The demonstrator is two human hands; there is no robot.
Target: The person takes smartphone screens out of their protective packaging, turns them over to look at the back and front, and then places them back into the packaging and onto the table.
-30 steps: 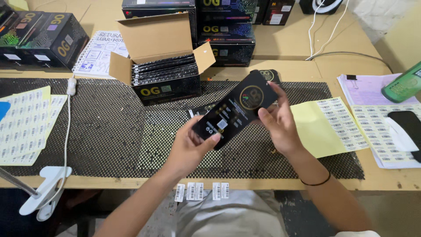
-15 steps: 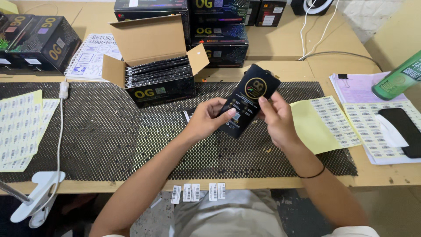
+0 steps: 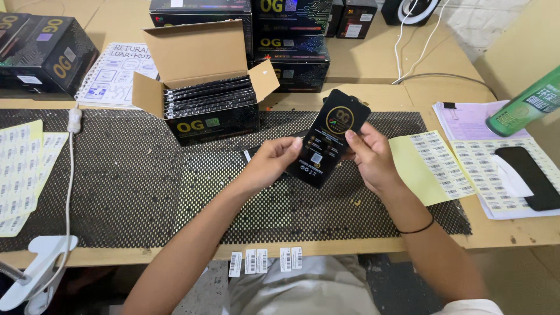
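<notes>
I see both hands raised just above the black mesh mat (image 3: 134,186) that covers the tabletop (image 3: 373,70), sharing 1 flat black packet (image 3: 328,139) with a gold ring printed near its top. The left hand (image 3: 269,162) has its grip closed on the packet's lower left edge, fingertips curled onto the face. The right hand (image 3: 372,156) has its grip closed on the right edge, thumb pressed on the front; a thin black band sits on that wrist. The packet is tilted, top end leaning away to the right.

Just behind the hands stands an open cardboard box (image 3: 201,87), lid flaps up, filled with a row of similar black packets on edge. Dark boxes (image 3: 291,41) are stacked beyond it. To the right lie a yellow label sheet (image 3: 431,166), near the right hand, and a black phone (image 3: 528,175) on white label sheets. 5 small barcode stickers (image 3: 265,259) hang stuck on the near tabletop edge. A white cable (image 3: 70,175) runs down the left.
</notes>
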